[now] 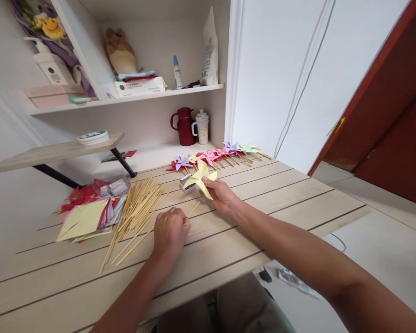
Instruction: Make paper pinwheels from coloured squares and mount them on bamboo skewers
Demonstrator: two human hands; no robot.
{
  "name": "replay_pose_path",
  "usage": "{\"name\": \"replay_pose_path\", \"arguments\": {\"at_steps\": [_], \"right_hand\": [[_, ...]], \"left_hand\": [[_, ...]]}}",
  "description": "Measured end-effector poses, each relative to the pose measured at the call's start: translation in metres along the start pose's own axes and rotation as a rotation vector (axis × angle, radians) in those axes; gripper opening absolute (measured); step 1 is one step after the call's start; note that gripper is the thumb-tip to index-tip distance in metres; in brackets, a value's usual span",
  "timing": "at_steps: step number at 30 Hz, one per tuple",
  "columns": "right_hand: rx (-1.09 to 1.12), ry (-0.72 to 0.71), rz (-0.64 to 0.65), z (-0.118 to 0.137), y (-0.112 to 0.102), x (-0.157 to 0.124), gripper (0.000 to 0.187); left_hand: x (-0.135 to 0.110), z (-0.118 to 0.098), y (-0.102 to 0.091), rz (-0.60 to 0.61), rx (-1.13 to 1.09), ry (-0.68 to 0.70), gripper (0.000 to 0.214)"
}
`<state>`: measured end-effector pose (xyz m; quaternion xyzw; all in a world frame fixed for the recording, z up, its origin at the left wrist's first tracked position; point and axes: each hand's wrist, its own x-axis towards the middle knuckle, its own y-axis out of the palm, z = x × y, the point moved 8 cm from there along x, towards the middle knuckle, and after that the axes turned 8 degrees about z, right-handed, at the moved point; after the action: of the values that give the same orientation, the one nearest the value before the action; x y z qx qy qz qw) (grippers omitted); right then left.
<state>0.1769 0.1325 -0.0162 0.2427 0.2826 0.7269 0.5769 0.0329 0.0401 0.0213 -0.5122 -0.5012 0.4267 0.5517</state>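
Note:
A yellow paper pinwheel (200,178) is pinched between the thumb and fingers of my right hand (222,194), raised a little over the table. My left hand (171,231) is closed around a thin wooden stick (194,210), whose end pokes out toward the right hand. Just behind the pinwheel stands a small clear box (187,183) with tiny dark pieces in it, partly covered. To the left of my left hand lies a loose pile of wooden sticks (137,208). Beside that pile is a stack of cut paper squares (85,217), yellow on top.
Finished pinwheels on sticks (211,156) lie in a row along the table's back. Red paper (81,196) and a clear packet (116,187) sit at the left, near a small raised shelf (55,150). A red jug (185,127) and a cup (202,127) stand behind.

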Motion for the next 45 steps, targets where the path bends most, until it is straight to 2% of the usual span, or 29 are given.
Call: {"name": "replay_pose_path", "arguments": {"at_steps": [4, 9, 13, 18, 21, 25, 29, 32, 34, 36, 38, 40, 42, 45], "right_hand": [[0.043, 0.071, 0.014, -0.010, 0.005, -0.002, 0.016], [0.080, 0.101, 0.031, -0.015, 0.007, -0.003, 0.016], [0.109, 0.086, 0.036, -0.014, 0.008, -0.003, 0.016], [0.016, 0.028, 0.118, -0.011, 0.013, -0.003, 0.020], [-0.011, 0.009, 0.150, -0.009, 0.017, -0.004, 0.024], [0.007, -0.025, 0.158, 0.007, 0.024, -0.007, 0.029], [-0.042, -0.193, 0.116, 0.047, 0.024, -0.014, 0.033], [-0.150, -0.310, 0.148, 0.070, 0.029, -0.026, 0.036], [-0.295, -0.348, 0.202, 0.074, 0.038, -0.038, 0.029], [-0.504, -0.422, 0.329, 0.075, 0.056, -0.053, 0.019], [-0.709, -0.577, 0.501, 0.076, 0.079, -0.073, 0.009], [-0.836, -0.757, 0.609, 0.078, 0.096, -0.091, 0.005], [-0.930, -0.921, 0.658, 0.081, 0.106, -0.105, 0.006], [-1.023, -1.084, 0.651, 0.085, 0.110, -0.113, 0.009]], "left_hand": [[0.007, -0.004, -0.003, -0.025, -0.059, -0.017, 0.021], [0.009, -0.009, 0.004, 0.010, -0.127, 0.012, 0.019], [0.012, -0.014, 0.008, 0.036, -0.175, 0.051, 0.019], [0.017, -0.023, 0.012, 0.050, -0.220, 0.115, 0.024], [0.022, -0.020, 0.016, 0.073, -0.368, 0.103, 0.027], [0.030, -0.007, 0.025, 0.111, -0.801, 0.043, 0.029], [0.033, 0.019, 0.030, -0.016, -1.239, -0.101, 0.033], [0.030, 0.039, 0.022, -0.181, -1.345, -0.166, 0.043], [0.026, 0.046, 0.010, -0.268, -1.360, -0.135, 0.046], [0.021, 0.047, -0.004, -0.326, -1.367, -0.075, 0.045], [0.015, 0.044, -0.014, -0.338, -1.366, -0.031, 0.044], [0.009, 0.039, -0.022, -0.350, -1.334, 0.008, 0.043], [0.002, 0.034, -0.029, -0.387, -1.287, 0.050, 0.040], [-0.004, 0.025, -0.037, -0.434, -1.221, 0.131, 0.032]]}}
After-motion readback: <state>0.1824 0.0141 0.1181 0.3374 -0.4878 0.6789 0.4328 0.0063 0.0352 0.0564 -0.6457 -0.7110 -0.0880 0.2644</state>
